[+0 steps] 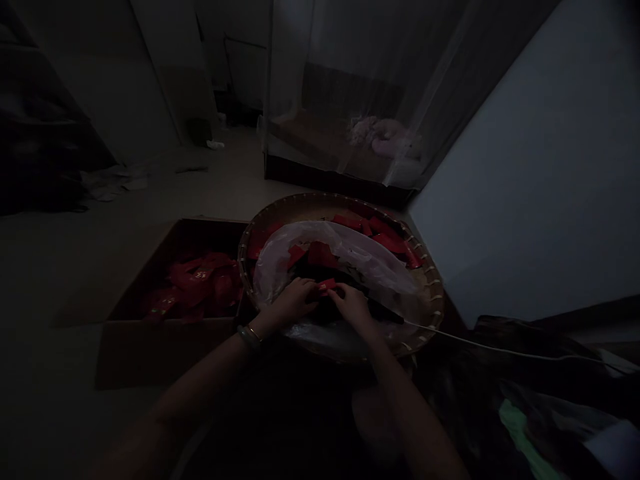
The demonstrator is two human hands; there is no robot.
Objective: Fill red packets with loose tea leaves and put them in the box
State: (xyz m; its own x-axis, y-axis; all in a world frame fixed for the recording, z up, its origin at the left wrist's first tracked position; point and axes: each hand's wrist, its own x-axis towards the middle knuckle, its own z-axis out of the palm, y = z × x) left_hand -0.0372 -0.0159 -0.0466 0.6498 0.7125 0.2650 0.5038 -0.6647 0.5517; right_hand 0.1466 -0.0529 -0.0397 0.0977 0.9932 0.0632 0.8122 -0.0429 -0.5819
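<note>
My left hand [299, 297] and my right hand [354, 308] meet over a round woven basket tray [434, 283]. Between their fingertips is a small red packet [327, 285] with pale print, each hand pinching one end. Beneath the hands lies a large clear plastic bag [300, 232], its rim folded open, with red packets [320, 255] and something dark inside that I cannot make out. More flat red packets [387, 240] lie along the tray's far right side. A dark, long object [387, 312] with a white cord sits by my right hand.
Left of the tray stands an open cardboard box [150, 347] holding many red packets [200, 280]. The white cord [500, 348] runs off to the right. A wall [545, 180] rises on the right, and a netted bed [325, 147] stands behind. The room is dim.
</note>
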